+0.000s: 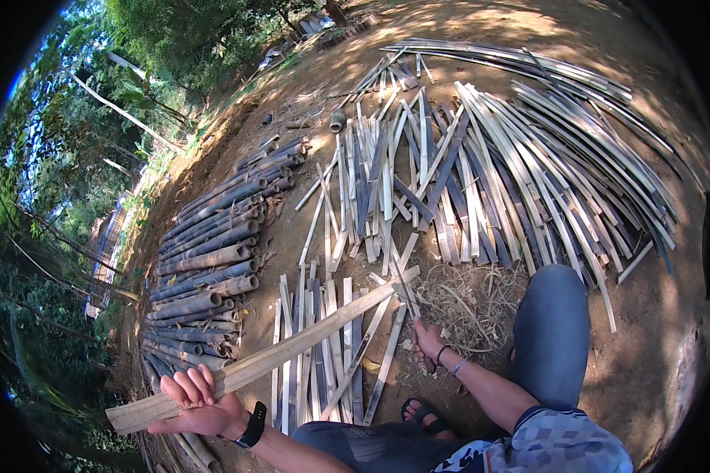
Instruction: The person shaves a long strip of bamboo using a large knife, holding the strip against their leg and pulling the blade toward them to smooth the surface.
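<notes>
My left hand, with a dark band at its wrist, is wrapped round a long, pale split bamboo strip near its wide end. The strip slants up to the right, and its far end meets the blade of a long knife. My right hand is closed on the knife's handle, which the fingers mostly hide. The blade points up and away, crossing the strip near its tip. Whether it is cutting into the strip, I cannot tell. A heap of curled bamboo shavings lies just right of the knife.
Many split bamboo strips fan out over the dirt ahead and to the right. Shorter strips lie under the held one. Whole dark bamboo poles are stacked at left. My bent knee rises beside the shavings; trees stand far left.
</notes>
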Action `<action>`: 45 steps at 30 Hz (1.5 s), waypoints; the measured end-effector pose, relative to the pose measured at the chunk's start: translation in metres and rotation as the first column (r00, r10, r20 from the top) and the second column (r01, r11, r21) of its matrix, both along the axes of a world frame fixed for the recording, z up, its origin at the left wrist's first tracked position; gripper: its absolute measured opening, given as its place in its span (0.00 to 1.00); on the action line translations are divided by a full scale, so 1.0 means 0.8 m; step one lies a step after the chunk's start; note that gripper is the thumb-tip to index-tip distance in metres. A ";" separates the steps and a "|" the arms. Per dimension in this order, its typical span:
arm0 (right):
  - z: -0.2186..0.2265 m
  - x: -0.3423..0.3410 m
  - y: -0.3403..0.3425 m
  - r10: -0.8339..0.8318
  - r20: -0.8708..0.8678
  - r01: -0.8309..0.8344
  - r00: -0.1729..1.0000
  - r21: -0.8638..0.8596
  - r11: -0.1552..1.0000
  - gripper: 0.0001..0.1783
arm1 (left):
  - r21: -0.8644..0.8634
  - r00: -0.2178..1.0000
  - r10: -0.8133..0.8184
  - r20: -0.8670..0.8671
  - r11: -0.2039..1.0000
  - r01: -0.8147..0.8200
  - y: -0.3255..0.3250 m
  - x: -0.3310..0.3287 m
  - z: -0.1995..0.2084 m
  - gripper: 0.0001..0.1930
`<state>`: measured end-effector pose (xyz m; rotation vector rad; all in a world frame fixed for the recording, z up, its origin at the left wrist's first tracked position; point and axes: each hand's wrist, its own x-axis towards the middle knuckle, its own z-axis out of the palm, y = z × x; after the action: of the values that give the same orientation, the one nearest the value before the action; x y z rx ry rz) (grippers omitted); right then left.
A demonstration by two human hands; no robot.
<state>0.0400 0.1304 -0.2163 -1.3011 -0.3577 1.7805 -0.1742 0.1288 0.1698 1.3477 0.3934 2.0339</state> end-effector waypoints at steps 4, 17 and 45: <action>-0.004 -0.003 -0.013 0.070 0.079 -0.083 0.994 0.181 0.980 0.37 | -0.025 0.998 0.034 0.055 0.999 -0.033 0.001 0.011 -0.001 0.35; -0.019 0.014 0.007 -0.095 -0.145 0.077 0.985 -0.128 0.989 0.36 | -0.003 0.999 -0.041 0.007 0.999 0.041 0.003 0.007 -0.003 0.35; 0.087 0.016 -0.084 0.356 0.731 -0.641 0.582 0.143 0.754 0.36 | -0.201 0.814 0.533 0.231 0.845 -0.496 -0.159 -0.026 -0.100 0.33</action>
<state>0.0528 0.0629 -0.1465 -1.5942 -1.5827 1.4657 -0.1953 0.0017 0.0896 0.9090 0.8219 2.5466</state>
